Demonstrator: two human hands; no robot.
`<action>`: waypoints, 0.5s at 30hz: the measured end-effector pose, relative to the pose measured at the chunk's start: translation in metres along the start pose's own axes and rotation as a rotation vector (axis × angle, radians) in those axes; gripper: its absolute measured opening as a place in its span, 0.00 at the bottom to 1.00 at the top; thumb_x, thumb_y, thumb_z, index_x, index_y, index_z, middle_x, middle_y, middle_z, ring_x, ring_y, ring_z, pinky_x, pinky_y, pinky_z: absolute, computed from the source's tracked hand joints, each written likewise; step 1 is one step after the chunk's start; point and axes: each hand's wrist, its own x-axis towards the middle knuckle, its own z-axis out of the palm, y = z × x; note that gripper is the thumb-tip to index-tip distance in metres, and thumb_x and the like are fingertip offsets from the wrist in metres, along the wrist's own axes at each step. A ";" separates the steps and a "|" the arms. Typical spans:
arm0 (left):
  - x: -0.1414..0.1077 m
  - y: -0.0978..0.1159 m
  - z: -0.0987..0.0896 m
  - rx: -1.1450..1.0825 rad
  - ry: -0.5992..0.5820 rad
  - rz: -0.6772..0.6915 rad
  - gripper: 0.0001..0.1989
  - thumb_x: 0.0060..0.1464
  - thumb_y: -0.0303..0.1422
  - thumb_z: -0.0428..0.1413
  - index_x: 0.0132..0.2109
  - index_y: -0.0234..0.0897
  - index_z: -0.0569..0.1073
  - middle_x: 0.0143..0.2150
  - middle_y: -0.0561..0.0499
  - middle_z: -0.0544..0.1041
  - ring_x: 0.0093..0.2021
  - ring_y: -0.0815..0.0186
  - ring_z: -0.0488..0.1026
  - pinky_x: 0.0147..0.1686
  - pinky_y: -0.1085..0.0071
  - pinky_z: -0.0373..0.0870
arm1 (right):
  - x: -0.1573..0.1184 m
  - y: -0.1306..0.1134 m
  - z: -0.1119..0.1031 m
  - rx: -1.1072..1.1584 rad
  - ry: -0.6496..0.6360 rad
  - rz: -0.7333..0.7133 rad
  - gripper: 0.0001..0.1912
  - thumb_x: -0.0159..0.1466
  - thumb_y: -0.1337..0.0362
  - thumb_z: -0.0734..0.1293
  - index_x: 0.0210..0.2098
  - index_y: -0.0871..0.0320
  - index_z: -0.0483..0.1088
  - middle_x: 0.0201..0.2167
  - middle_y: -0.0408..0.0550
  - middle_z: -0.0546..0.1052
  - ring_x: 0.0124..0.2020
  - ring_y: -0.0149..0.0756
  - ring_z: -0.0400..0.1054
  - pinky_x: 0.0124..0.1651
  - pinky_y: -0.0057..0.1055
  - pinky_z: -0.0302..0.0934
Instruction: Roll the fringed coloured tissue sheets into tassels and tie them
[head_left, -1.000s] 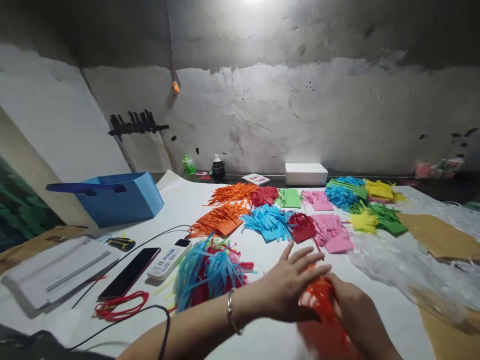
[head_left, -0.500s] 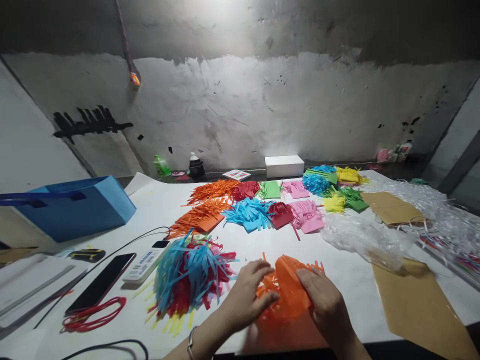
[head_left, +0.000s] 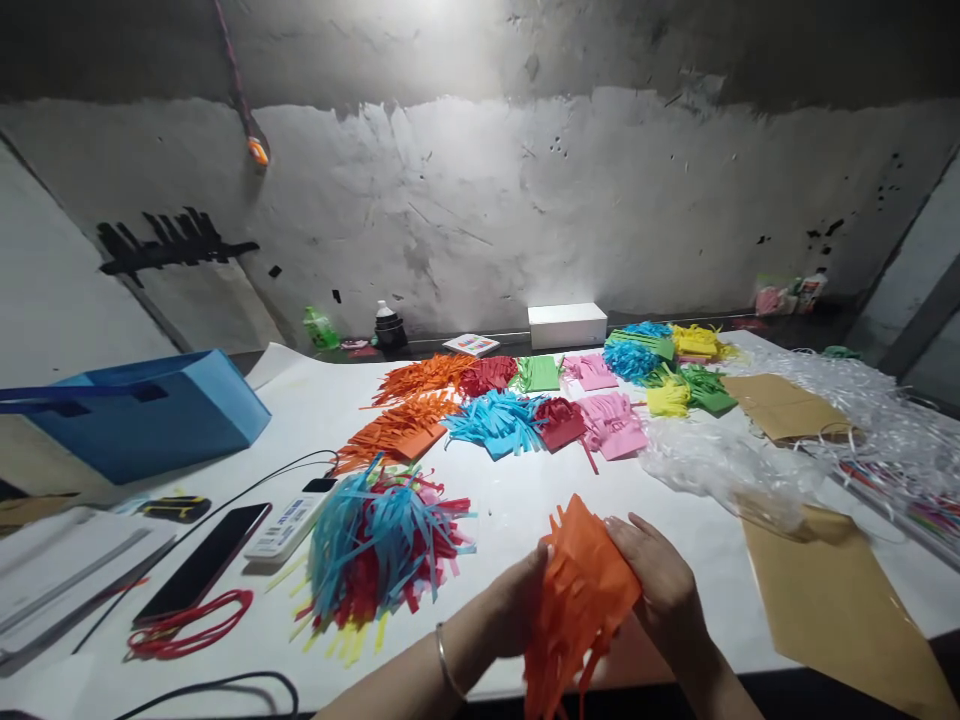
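Observation:
An orange fringed tissue-paper bundle (head_left: 581,575) is held up between both hands at the table's front edge, its cut strips hanging downward. My left hand (head_left: 517,600) grips its left side, the fingers partly hidden behind the paper. On the right side, my right hand (head_left: 656,570) holds the uncut part near the top, thumb and fingers closed on it. Left of the hands lies a mixed pile of blue, red and yellow paper fringe (head_left: 390,550). Beyond are orange fringe (head_left: 401,432), blue fringe (head_left: 495,422), dark red fringe (head_left: 560,425) and pink fringe (head_left: 613,425).
At left sit a blue bag (head_left: 157,415), a phone (head_left: 202,565), a white power bank (head_left: 289,530), a red cord (head_left: 191,625) and a box cutter (head_left: 176,509). A white box (head_left: 567,326) stands at the back. Brown envelopes (head_left: 832,590) and clear plastic (head_left: 720,470) lie right.
The orange paper has been lifted and turned, so its strips now hang down. My left hand has moved from in front of the strips to its left side.

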 end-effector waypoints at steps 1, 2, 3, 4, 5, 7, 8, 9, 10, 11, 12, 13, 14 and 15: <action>0.000 -0.010 0.004 -0.137 -0.059 -0.078 0.45 0.43 0.70 0.51 0.47 0.31 0.78 0.38 0.42 0.79 0.38 0.57 0.76 0.40 0.63 0.70 | 0.000 0.004 0.004 -0.008 -0.010 -0.003 0.23 0.68 0.74 0.57 0.62 0.61 0.64 0.46 0.55 0.81 0.48 0.40 0.77 0.54 0.44 0.73; 0.002 -0.020 0.009 -0.267 -0.093 -0.132 0.43 0.43 0.68 0.55 0.47 0.31 0.78 0.38 0.43 0.79 0.37 0.60 0.76 0.39 0.66 0.69 | 0.000 0.010 0.008 -0.017 -0.019 -0.012 0.22 0.68 0.74 0.56 0.60 0.62 0.66 0.45 0.54 0.82 0.46 0.39 0.78 0.52 0.43 0.74; 0.004 -0.028 0.014 -0.366 -0.093 -0.146 0.40 0.42 0.63 0.59 0.48 0.31 0.78 0.36 0.46 0.78 0.34 0.63 0.75 0.37 0.69 0.68 | 0.002 0.018 0.009 -0.026 -0.027 -0.027 0.21 0.67 0.75 0.56 0.57 0.62 0.68 0.43 0.53 0.82 0.45 0.38 0.78 0.51 0.41 0.75; 0.007 -0.035 0.018 -0.415 -0.059 -0.119 0.35 0.42 0.58 0.64 0.47 0.32 0.78 0.32 0.50 0.77 0.30 0.68 0.73 0.34 0.72 0.66 | 0.004 0.028 0.008 -0.038 -0.033 -0.042 0.21 0.67 0.75 0.56 0.55 0.62 0.70 0.42 0.53 0.82 0.44 0.38 0.79 0.50 0.40 0.75; 0.012 -0.039 0.023 -0.432 -0.014 -0.078 0.30 0.41 0.52 0.67 0.45 0.33 0.78 0.27 0.54 0.74 0.24 0.72 0.69 0.30 0.74 0.64 | 0.007 0.039 0.004 -0.055 -0.039 -0.055 0.20 0.67 0.76 0.56 0.54 0.62 0.71 0.42 0.52 0.83 0.43 0.38 0.79 0.50 0.39 0.75; 0.021 -0.041 0.030 -0.411 0.052 -0.032 0.19 0.42 0.43 0.68 0.37 0.33 0.76 0.18 0.59 0.65 0.16 0.77 0.58 0.25 0.76 0.59 | 0.014 0.064 -0.016 -0.097 -0.045 -0.060 0.20 0.66 0.77 0.57 0.52 0.61 0.72 0.43 0.53 0.82 0.45 0.39 0.78 0.51 0.39 0.74; 0.024 -0.039 0.031 -0.386 0.072 -0.025 0.16 0.43 0.40 0.68 0.32 0.33 0.75 0.16 0.61 0.62 0.15 0.78 0.53 0.23 0.77 0.56 | 0.018 0.074 -0.029 -0.130 -0.047 -0.057 0.20 0.66 0.77 0.58 0.53 0.62 0.72 0.44 0.55 0.82 0.47 0.40 0.78 0.52 0.41 0.73; 0.026 -0.036 0.031 -0.360 0.087 -0.028 0.15 0.44 0.39 0.67 0.30 0.34 0.73 0.15 0.61 0.60 0.14 0.79 0.50 0.21 0.77 0.55 | 0.022 0.082 -0.043 -0.179 -0.051 -0.055 0.20 0.66 0.77 0.58 0.54 0.63 0.72 0.47 0.57 0.81 0.50 0.42 0.76 0.55 0.43 0.72; 0.027 -0.032 0.028 -0.339 0.101 -0.038 0.14 0.46 0.39 0.66 0.28 0.34 0.71 0.15 0.61 0.60 0.14 0.79 0.50 0.20 0.77 0.54 | 0.024 0.087 -0.056 -0.239 -0.061 -0.062 0.22 0.66 0.78 0.58 0.56 0.64 0.71 0.50 0.59 0.79 0.53 0.44 0.74 0.57 0.45 0.70; 0.025 -0.028 0.023 -0.318 0.119 -0.044 0.14 0.46 0.38 0.66 0.29 0.34 0.71 0.15 0.61 0.62 0.14 0.79 0.50 0.19 0.77 0.53 | 0.025 0.087 -0.067 -0.300 -0.077 -0.081 0.23 0.66 0.79 0.58 0.58 0.65 0.69 0.54 0.60 0.77 0.57 0.46 0.71 0.60 0.47 0.67; 0.021 -0.024 0.016 -0.291 0.145 -0.049 0.14 0.45 0.38 0.66 0.31 0.34 0.71 0.17 0.60 0.64 0.14 0.79 0.51 0.18 0.78 0.52 | 0.025 0.083 -0.073 -0.354 -0.099 -0.110 0.25 0.65 0.80 0.57 0.59 0.67 0.68 0.57 0.62 0.74 0.61 0.47 0.67 0.63 0.48 0.64; 0.016 -0.020 0.006 -0.259 0.178 -0.054 0.14 0.44 0.37 0.66 0.32 0.34 0.71 0.18 0.59 0.67 0.14 0.78 0.53 0.17 0.78 0.53 | 0.021 0.076 -0.074 -0.391 -0.131 -0.141 0.26 0.65 0.82 0.56 0.60 0.69 0.67 0.59 0.63 0.72 0.64 0.48 0.64 0.64 0.49 0.61; 0.008 -0.017 -0.005 -0.225 0.217 -0.060 0.14 0.43 0.36 0.66 0.34 0.34 0.72 0.19 0.58 0.69 0.14 0.78 0.54 0.16 0.78 0.53 | 0.015 0.066 -0.069 -0.402 -0.177 -0.165 0.26 0.64 0.82 0.55 0.60 0.70 0.66 0.60 0.64 0.71 0.65 0.49 0.62 0.65 0.50 0.59; -0.002 -0.014 -0.018 -0.188 0.263 -0.065 0.14 0.43 0.35 0.66 0.35 0.34 0.72 0.20 0.57 0.70 0.14 0.77 0.56 0.16 0.78 0.54 | 0.007 0.054 -0.059 -0.384 -0.225 -0.176 0.27 0.64 0.82 0.54 0.60 0.71 0.67 0.61 0.64 0.71 0.66 0.49 0.61 0.66 0.50 0.59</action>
